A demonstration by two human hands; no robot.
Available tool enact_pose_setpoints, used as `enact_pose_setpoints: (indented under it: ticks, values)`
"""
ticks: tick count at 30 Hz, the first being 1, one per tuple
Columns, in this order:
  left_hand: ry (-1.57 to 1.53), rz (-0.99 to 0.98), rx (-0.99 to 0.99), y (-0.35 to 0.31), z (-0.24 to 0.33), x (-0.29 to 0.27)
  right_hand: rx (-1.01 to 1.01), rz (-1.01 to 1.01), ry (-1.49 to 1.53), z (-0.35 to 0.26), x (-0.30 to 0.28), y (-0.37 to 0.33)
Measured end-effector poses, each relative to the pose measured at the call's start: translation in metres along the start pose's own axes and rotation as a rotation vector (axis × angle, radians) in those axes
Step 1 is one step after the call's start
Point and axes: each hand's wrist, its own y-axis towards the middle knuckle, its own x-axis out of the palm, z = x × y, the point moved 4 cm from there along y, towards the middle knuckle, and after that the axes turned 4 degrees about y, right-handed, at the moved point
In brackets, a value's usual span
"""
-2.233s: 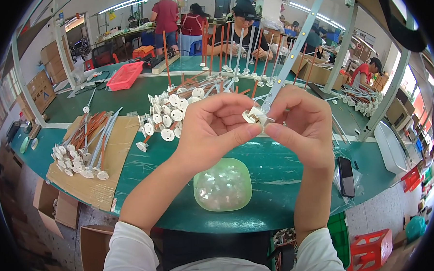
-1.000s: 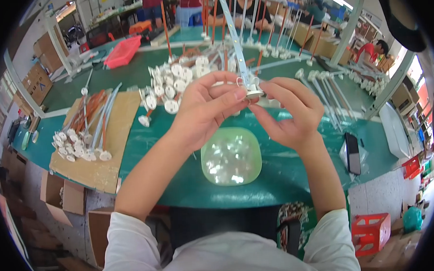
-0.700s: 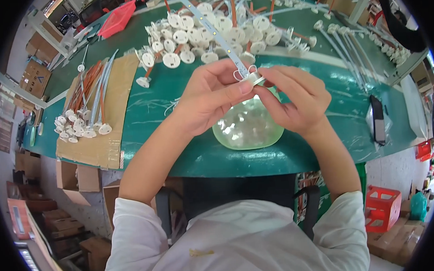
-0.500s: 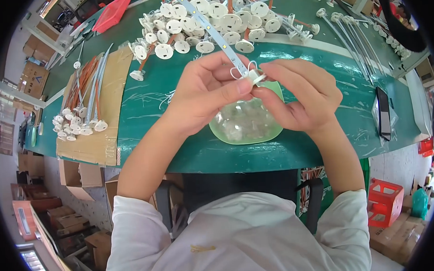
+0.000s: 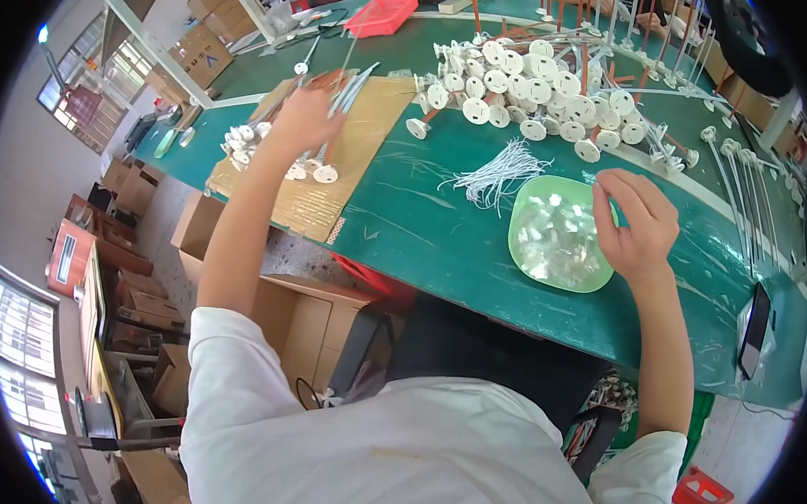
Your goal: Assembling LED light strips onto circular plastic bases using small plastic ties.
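My left hand point(image 5: 308, 121) is stretched out over a bunch of LED strips with white round end caps, which lie on a cardboard sheet point(image 5: 307, 198). A thin, blurred LED strip point(image 5: 353, 51) slants up from its closed fingertips. My right hand point(image 5: 638, 216) hovers at the right rim of a light green bowl point(image 5: 523, 263), its fingers bent in toward the thumb. Whether something small is between them is hidden. Small clear pieces point(image 5: 556, 241) fill the bowl. Just behind it lies a loose bundle of thin white wires point(image 5: 499, 174).
A large heap of white round caps point(image 5: 540, 88) with strips covers the back of the green table point(image 5: 411, 220). At the right edge lie a black phone point(image 5: 755, 331) and more strips point(image 5: 748, 201). A red basket point(image 5: 381, 15) stands far back. Another person's hands point(image 5: 650, 20) show behind the heap.
My hands have parted from the LED strip they both held over the bowl. The left has gone out to the cardboard; the right stays by the bowl. The view has turned left.
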Motion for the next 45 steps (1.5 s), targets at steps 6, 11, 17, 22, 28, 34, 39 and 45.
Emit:
enact_pose_setpoints:
  ticks: [6, 11, 17, 22, 28, 34, 39, 45]
  values:
    - [0.158, -0.24, -0.186, -0.035, -0.041, 0.013, 0.025, -0.003, 0.038, 0.001, 0.009, -0.002]
    - [-0.359, 0.275, 0.03, -0.089, 0.1, -0.059, 0.121, -0.022, 0.058, 0.007, 0.009, -0.013]
    - [-1.792, -0.494, 1.062, -0.246, 0.362, -0.046, 0.114, -0.073, 0.072, 0.003, 0.02, -0.014]
    - [-1.974, -0.716, 1.386, -0.28, 0.42, -0.09, 0.121, -0.05, 0.081, 0.005, 0.017, -0.01]
    - [-1.915, -1.295, 1.392, -0.305, 0.458, -0.078, 0.113, -0.07, 0.053, 0.009, 0.016, -0.011]
    - [-1.992, -1.21, 1.285, -0.31, 0.448, -0.049, 0.186, -0.041, 0.022, 0.029, 0.013, -0.005]
    - [-2.019, -1.05, 1.252, -0.296, 0.395, -0.038, 0.346, -0.134, -0.011, 0.062, 0.03, 0.006]
    - [-1.891, -1.113, 1.239, -0.271, 0.354, -0.041, 0.482, -0.164, -0.128, 0.086, 0.065, 0.032]
